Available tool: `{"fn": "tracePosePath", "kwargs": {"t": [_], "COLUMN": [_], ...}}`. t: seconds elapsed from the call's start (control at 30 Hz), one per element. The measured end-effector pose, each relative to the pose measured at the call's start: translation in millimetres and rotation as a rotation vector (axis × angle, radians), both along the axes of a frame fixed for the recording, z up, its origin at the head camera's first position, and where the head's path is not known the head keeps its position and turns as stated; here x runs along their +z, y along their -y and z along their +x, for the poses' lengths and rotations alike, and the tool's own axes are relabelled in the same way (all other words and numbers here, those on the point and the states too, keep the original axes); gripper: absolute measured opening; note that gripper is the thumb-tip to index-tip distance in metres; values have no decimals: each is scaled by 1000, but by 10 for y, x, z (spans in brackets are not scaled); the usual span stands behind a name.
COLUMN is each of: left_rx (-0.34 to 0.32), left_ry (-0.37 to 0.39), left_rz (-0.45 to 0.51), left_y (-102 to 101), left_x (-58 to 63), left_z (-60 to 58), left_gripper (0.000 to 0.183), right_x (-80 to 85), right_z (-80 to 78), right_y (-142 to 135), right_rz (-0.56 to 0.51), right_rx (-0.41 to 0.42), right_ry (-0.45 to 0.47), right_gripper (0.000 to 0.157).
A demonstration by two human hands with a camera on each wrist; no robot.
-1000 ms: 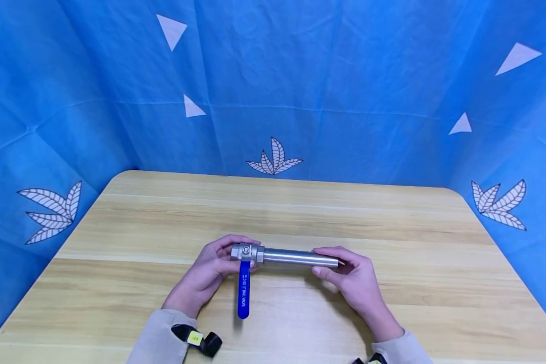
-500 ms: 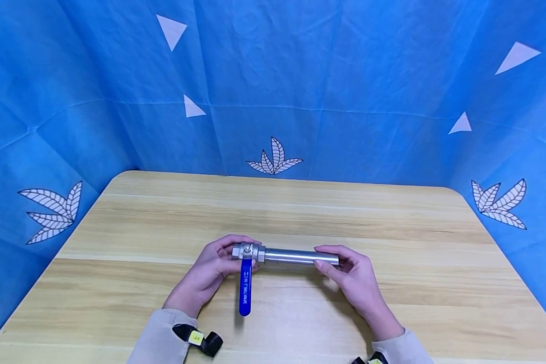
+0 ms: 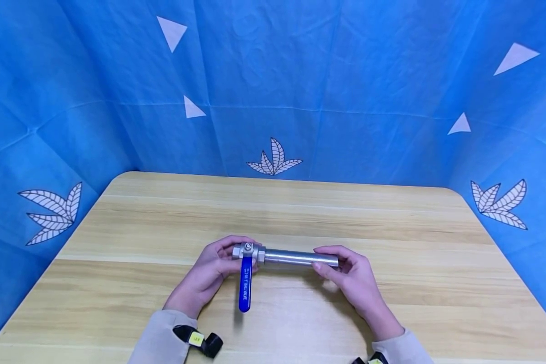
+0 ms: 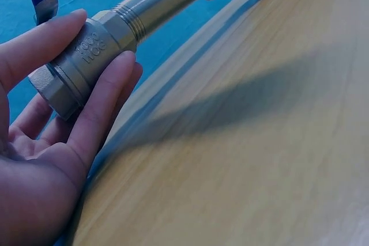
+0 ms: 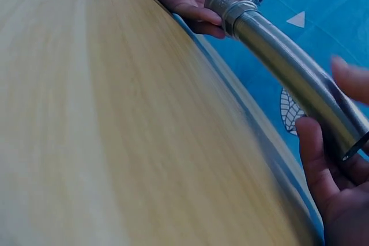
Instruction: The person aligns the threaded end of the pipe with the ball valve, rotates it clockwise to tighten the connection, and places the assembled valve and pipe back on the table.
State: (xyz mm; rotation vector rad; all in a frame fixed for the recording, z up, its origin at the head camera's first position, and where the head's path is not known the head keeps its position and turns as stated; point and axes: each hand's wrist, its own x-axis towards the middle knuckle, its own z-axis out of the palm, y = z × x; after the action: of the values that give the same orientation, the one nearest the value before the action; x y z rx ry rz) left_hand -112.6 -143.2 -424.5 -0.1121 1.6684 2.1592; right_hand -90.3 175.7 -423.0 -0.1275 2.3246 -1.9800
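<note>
A steel ball valve (image 4: 89, 53) with a long blue lever handle (image 3: 245, 288) is joined to a steel pipe (image 3: 288, 257). My left hand (image 3: 205, 275) holds the valve body, thumb and fingers on opposite sides. Threads show at the joint in the left wrist view. At the pipe's free end, my right hand (image 3: 357, 283) grips with the thumb on the near side and fingers on the far side. Both parts are held above the table, lying crosswise. The handle points toward me in the head view. The valve's underside is partly hidden by the left fingers.
A wooden table (image 3: 273, 212) with rounded far corners lies under the hands. Blue cloth (image 3: 273, 60) with white triangles and leaf prints hangs behind it and at both sides. A black wrist camera (image 3: 211, 345) sits at the left sleeve.
The valve has rolled slightly, so its blue handle looks shorter and its tip stands farther up the head view. The right thumb and fingers have shifted a little on the pipe.
</note>
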Motion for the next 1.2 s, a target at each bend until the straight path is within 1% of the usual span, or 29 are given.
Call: {"fn": "tracePosePath", "kwargs": {"t": [0.1,0.17,0.23,0.37,0.5,0.6,0.7,0.93,1.2], "left_rx": [14,26,31,24,20,17,16,5,-4], "left_ry": [18,29,38,36,25,23,26,16,5], "left_rz": [8,11,13,7,5,4,6,-9,-2], "left_y": [-1,-1,0,4,5,4,3,-1,-1], "left_x": [3,6,8,9,7,8,10,19,20], "left_z": [0,1,3,4,1,0,0,1,4], "left_gripper": [66,66,66,65,66,65,64,64,61], "right_x": [-7,-15,-25,-43,-59,-65,-57,-6,14], "right_z": [1,-1,-3,-1,-5,-6,-5,-8,-11], "right_y": [-12,-16,-20,-25,-23,-23,-24,-20,-4], "right_rz": [-16,-14,-1,26,5,-11,-9,18,21], "right_rx": [51,73,73,46,34,32,26,-25,-56], "right_ry": [-44,-69,-82,-118,-185,-203,-178,-68,22], "right_gripper": [57,61,57,47,47,47,48,48,47]}}
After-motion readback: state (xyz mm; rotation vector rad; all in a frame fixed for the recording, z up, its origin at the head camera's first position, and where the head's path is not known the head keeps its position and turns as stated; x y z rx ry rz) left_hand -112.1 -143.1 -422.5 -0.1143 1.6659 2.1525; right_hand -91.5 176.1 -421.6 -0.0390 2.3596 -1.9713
